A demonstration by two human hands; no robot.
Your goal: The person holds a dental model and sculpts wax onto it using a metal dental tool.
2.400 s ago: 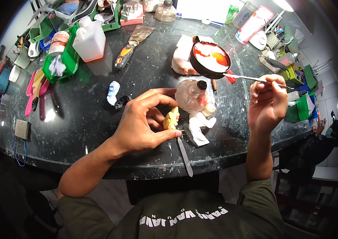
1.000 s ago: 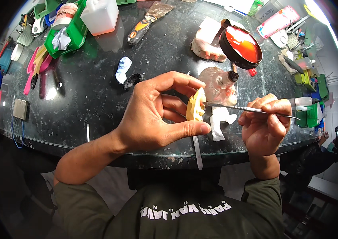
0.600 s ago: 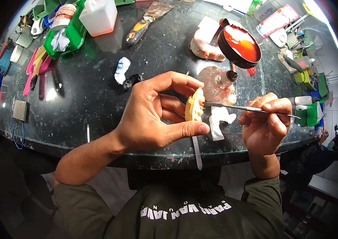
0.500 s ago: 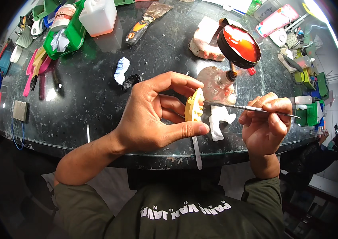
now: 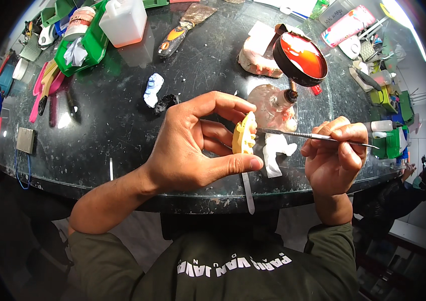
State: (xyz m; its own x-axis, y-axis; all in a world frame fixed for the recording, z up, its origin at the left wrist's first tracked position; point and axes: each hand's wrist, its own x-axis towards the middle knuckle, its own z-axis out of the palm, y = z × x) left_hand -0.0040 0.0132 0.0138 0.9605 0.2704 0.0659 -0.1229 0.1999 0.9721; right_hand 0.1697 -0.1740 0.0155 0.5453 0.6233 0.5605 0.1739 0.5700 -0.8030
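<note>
My left hand (image 5: pixel 193 145) pinches a small yellow dental cast (image 5: pixel 243 135) between thumb and fingers, held upright above the front edge of the dark round table (image 5: pixel 102 125). In my right hand (image 5: pixel 334 155) is a thin metal carving tool (image 5: pixel 313 135), gripped like a pen, and its tip touches the right side of the cast. Just behind the cast stands a clear glass spirit lamp (image 5: pixel 273 103). A crumpled white tissue (image 5: pixel 276 153) lies under the tool.
A round black tin of red wax (image 5: pixel 300 56) sits tilted at the back right beside a pinkish plaster cast (image 5: pixel 253 57). A white plastic bottle (image 5: pixel 122 20) and green trays (image 5: pixel 85 47) stand back left. A flat metal spatula (image 5: pixel 248 193) lies at the front edge.
My right hand has brought the tool down from near the wax tin to the cast, and my left hand has lifted the cast off the table. Over the last second nothing has shifted.
</note>
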